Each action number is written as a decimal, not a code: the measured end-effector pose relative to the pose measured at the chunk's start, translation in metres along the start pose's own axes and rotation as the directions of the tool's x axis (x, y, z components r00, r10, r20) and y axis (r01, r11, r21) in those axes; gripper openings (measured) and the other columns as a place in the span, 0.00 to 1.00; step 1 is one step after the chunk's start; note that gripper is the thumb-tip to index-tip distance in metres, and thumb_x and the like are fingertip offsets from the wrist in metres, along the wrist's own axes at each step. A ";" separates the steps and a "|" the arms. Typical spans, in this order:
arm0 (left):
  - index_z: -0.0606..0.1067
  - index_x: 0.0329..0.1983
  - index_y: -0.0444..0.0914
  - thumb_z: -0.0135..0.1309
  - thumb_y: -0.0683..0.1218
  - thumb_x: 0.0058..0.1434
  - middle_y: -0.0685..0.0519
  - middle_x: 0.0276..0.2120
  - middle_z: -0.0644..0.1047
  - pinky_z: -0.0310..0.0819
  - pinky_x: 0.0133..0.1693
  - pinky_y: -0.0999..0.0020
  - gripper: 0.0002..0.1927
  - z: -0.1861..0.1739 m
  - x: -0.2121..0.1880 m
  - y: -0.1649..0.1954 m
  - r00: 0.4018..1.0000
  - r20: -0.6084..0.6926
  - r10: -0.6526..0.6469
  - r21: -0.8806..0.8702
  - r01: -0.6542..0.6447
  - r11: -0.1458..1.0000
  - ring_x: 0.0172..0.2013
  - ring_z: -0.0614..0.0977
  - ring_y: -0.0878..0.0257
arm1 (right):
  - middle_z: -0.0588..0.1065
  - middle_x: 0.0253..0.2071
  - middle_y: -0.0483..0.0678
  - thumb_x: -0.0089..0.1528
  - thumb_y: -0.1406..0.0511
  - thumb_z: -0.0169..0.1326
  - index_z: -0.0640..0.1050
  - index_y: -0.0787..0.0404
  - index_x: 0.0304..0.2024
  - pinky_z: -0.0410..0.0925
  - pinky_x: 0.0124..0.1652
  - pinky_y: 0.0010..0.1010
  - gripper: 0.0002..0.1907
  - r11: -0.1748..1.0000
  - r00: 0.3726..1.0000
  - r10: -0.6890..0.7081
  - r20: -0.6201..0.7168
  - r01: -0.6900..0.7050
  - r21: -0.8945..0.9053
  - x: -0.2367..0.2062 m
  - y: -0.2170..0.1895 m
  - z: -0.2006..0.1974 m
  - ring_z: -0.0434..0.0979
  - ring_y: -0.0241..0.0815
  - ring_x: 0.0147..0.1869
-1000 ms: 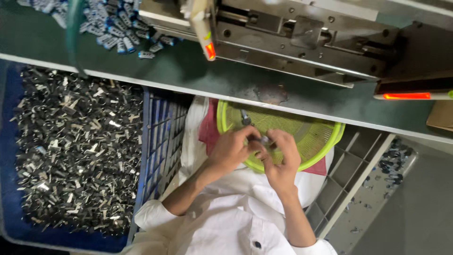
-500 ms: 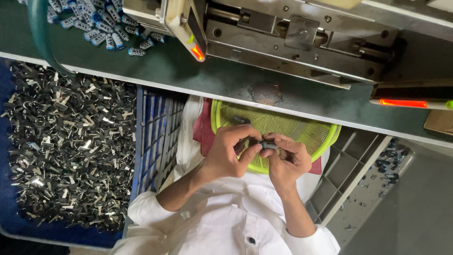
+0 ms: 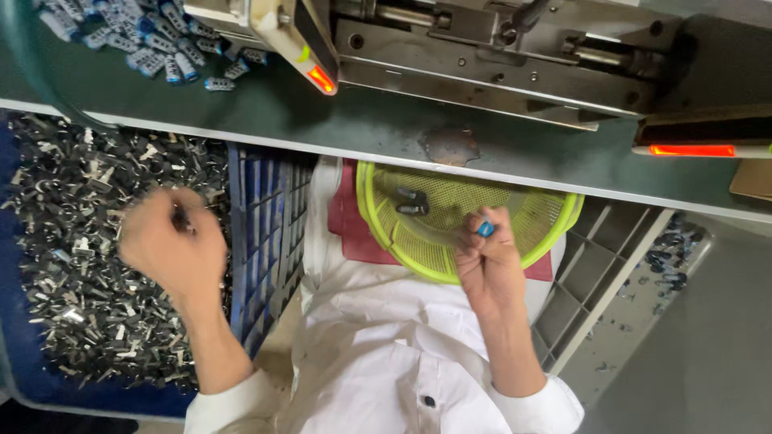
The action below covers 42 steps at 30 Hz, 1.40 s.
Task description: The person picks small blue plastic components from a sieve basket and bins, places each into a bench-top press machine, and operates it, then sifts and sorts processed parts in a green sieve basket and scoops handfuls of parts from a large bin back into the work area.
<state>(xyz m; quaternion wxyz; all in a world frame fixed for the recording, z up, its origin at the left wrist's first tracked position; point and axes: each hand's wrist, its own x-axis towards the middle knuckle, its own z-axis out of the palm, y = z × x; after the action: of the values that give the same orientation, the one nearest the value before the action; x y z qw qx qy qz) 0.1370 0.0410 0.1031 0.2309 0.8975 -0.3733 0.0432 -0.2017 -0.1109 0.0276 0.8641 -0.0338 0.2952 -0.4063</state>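
Note:
My right hand (image 3: 487, 265) is closed over the yellow-green mesh basket (image 3: 555, 229) on my lap and pinches a small blue part (image 3: 486, 229) at its fingertips. Two dark parts (image 3: 412, 202) lie inside the basket. My left hand (image 3: 173, 245) is blurred above the blue crate (image 3: 261, 233) full of small metal clips (image 3: 76, 265). Its fingers are curled round a small dark piece (image 3: 182, 217).
A green workbench (image 3: 362, 120) runs across the top and carries a grey metal machine (image 3: 498, 56) with two orange-red lights. A heap of blue-and-grey parts (image 3: 153, 40) lies at its top left. A grey compartment tray (image 3: 595, 281) holding dark bits stands at the right.
The hands were together over the basket, working on a small part. My left hand has swung out left over the crate of clips, while my right hand stays at the basket.

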 end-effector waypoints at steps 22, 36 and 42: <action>0.74 0.33 0.43 0.54 0.46 0.61 0.48 0.26 0.80 0.74 0.34 0.53 0.04 0.225 -0.095 0.128 0.638 0.467 0.612 -0.295 -0.540 0.788 0.30 0.83 0.52 | 0.79 0.45 0.55 0.63 0.87 0.53 0.74 0.69 0.46 0.80 0.43 0.32 0.15 -0.616 0.235 -0.347 0.908 0.673 -0.410 0.121 -0.062 0.171 0.82 0.48 0.48; 0.73 0.54 0.34 0.59 0.47 0.64 0.52 0.45 0.77 0.73 0.52 0.68 0.18 0.073 -0.037 0.136 0.736 0.448 0.507 -0.893 0.402 0.204 0.47 0.78 0.65 | 0.78 0.44 0.53 0.63 0.65 0.53 0.75 0.67 0.43 0.70 0.53 0.41 0.11 -0.388 0.447 -0.191 0.874 0.784 -0.486 0.021 -0.039 0.146 0.80 0.51 0.48; 0.65 0.58 0.35 0.57 0.43 0.61 0.53 0.50 0.73 0.70 0.60 0.67 0.24 0.063 -0.039 0.135 0.713 0.473 0.517 -0.862 0.495 0.107 0.54 0.76 0.65 | 0.83 0.44 0.54 0.52 0.84 0.56 0.80 0.68 0.41 0.77 0.39 0.28 0.16 -0.164 0.749 -0.379 0.543 0.523 -0.836 0.000 0.011 0.059 0.85 0.43 0.40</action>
<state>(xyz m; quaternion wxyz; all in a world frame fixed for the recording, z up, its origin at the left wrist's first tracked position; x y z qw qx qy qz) 0.0098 -0.0444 0.0889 0.6059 0.4333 -0.3630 -0.5598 -0.1627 -0.1144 0.0731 0.4072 -0.7325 0.4078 -0.3623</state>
